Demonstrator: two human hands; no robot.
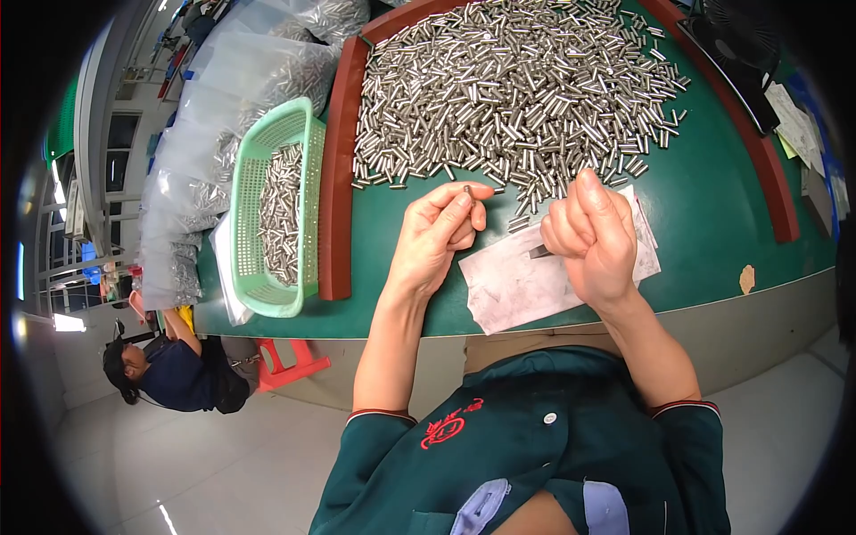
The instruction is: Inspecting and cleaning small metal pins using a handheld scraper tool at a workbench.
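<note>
My left hand (428,239) is closed, its thumb and forefinger pinching one short metal pin (467,190) upright. Just to its right, my right hand (593,236) is curled with the thumb up. A small dark piece (539,252) shows below its fingers; what the hand holds is mostly hidden. Both hands are above the table's near part. Under the right hand lies a smudged whitish cloth or sheet (513,290). Beyond the hands spreads a large heap of shiny metal pins (517,89), with a few loose ones at its near edge.
Red-brown rails (337,205) border the green table (704,214). Left of them stands a light green basket (278,303) of pins, beside clear bags (267,76) of metal parts. A black fan (736,40) is at far right. Another person (183,370) works near a red stool (290,364).
</note>
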